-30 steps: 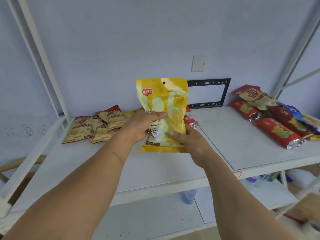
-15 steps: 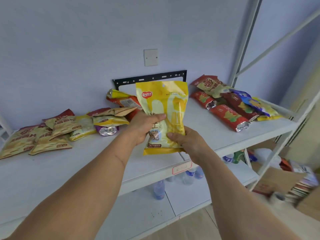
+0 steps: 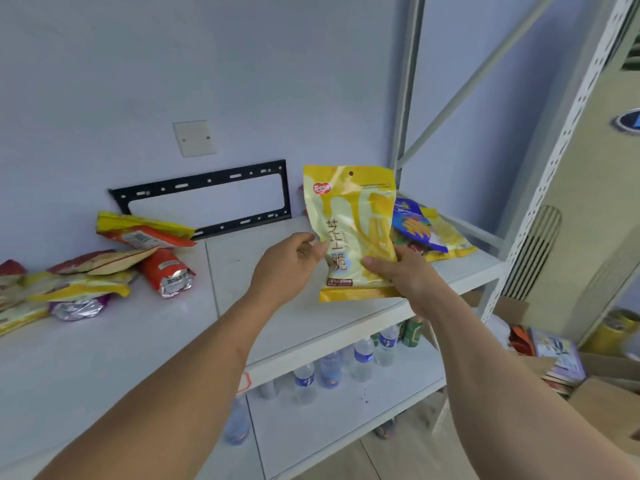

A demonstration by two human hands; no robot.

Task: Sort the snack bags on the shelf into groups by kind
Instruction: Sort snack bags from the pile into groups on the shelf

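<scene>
Held item: a flat yellow foil snack bag [image 3: 349, 233] printed with pale stick shapes, upright, in the air above the near right part of the white shelf board [image 3: 242, 265].
Right hand [image 3: 398, 271]: fingers curled round the bag's lower right edge, thumb on its front; it carries the bag.
Left hand [image 3: 291, 261]: fingers loosely bent at the bag's left edge; whether they pinch it or only touch it cannot be told.
Far right group: a blue and yellow bag [image 3: 415, 226] lies on a yellow bag [image 3: 446, 237] at the shelf's far right end, partly hidden behind the held bag.
Left group: a yellow and orange bag [image 3: 145, 230] against the wall, a red tube pack with a silver crimped end [image 3: 168, 273] beside it, and a heap of tan and yellow bags [image 3: 83, 282] running off the left edge, with a purple-edged silver pack end [image 3: 78, 308] under it.
Progress: judged mid-task. One bag is in hand and unplaced. The left heap mixes several kinds; the right pile shows at least two designs. Most sorting appears left to do.
Writing, held bag: a red heart-shaped logo top left, large brown Chinese characters down the centre, a small dark strip of print near the bottom; the fine text is too small to read.
Writing, other bags: barcode-like panels on the orange and red packs; not legible.
Below: clear water bottles with blue labels [image 3: 332, 368] stand on the lower shelf.
</scene>
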